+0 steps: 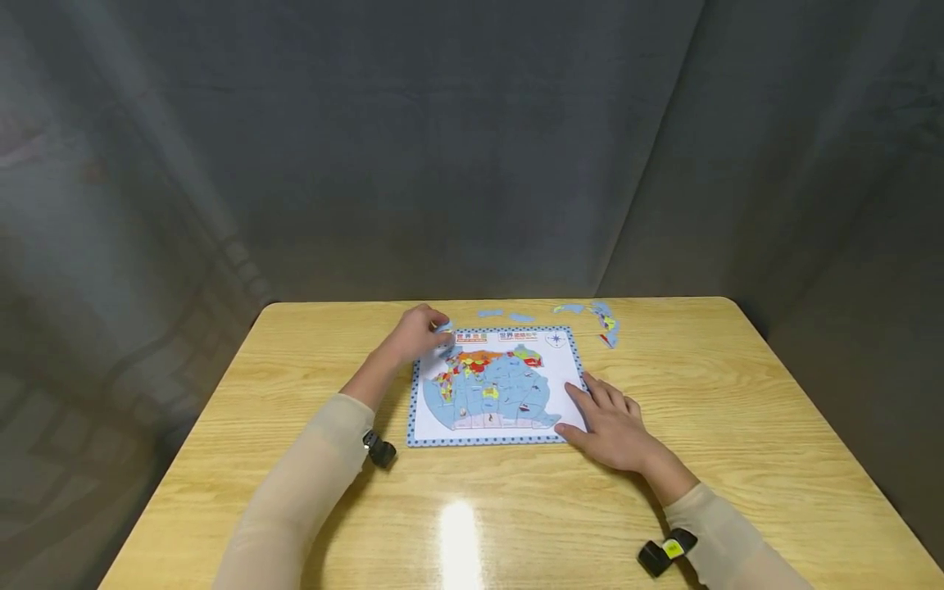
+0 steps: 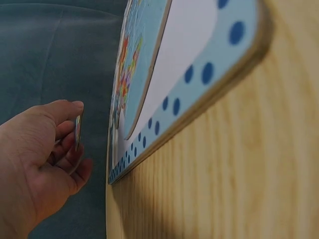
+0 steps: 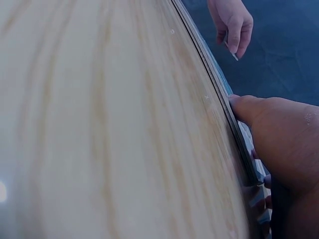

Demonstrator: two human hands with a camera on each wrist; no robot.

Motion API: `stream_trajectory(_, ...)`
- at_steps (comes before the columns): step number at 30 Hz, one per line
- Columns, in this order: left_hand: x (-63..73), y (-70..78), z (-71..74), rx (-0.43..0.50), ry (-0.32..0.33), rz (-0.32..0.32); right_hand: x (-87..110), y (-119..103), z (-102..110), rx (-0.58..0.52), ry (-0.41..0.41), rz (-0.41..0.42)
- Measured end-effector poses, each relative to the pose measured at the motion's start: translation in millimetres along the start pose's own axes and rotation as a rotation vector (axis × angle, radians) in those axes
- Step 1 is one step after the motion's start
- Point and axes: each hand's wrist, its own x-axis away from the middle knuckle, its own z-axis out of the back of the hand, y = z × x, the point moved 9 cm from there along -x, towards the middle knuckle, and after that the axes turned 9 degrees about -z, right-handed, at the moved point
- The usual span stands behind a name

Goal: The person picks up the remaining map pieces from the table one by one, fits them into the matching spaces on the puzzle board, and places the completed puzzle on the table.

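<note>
A world map puzzle board point(image 1: 435, 438) with a blue dotted border lies on the table, many of its pieces fitted in. Over its upper left corner, my left hand point(image 1: 413, 336) pinches a small thin puzzle piece point(image 2: 78, 132) between thumb and fingers. The left wrist view shows that piece held on edge, clear of the board. My right hand point(image 1: 615, 426) rests on the board's right edge with spread fingers, its thumb and index fingertip on the white margin. In the right wrist view, the right thumb point(image 3: 244, 107) lies at the board's near edge.
Beyond the board's top edge lie loose blue puzzle pieces point(image 1: 521, 318). More pieces, joined in a curved strip point(image 1: 607, 324), sit off its upper right corner. The wooden table point(image 1: 701, 377) ends at a grey curtain point(image 1: 442, 164) behind.
</note>
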Motion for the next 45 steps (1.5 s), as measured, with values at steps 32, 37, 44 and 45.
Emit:
stream_trajectory(32,30.8,7.1,-2.4,-0.072,-0.061,-0.103,-5.4,-1.2,-1.9,-0.01,-0.009,-0.006)
stream_trajectory(37,32.5,6.8,-5.8,-0.115,-0.065,-0.132,-6.1,-1.8,-2.0,-0.015,-0.004,-0.002)
stream_trajectory(44,33.1,2.6,-8.1,-0.141,-0.063,-0.129,-6.6,-2.9,-2.0,-0.018,-0.003,-0.002)
stream_trajectory(45,32.9,1.8,-8.7,-0.141,-0.065,-0.126,-6.6,-3.1,-1.9,-0.018,-0.002,-0.001)
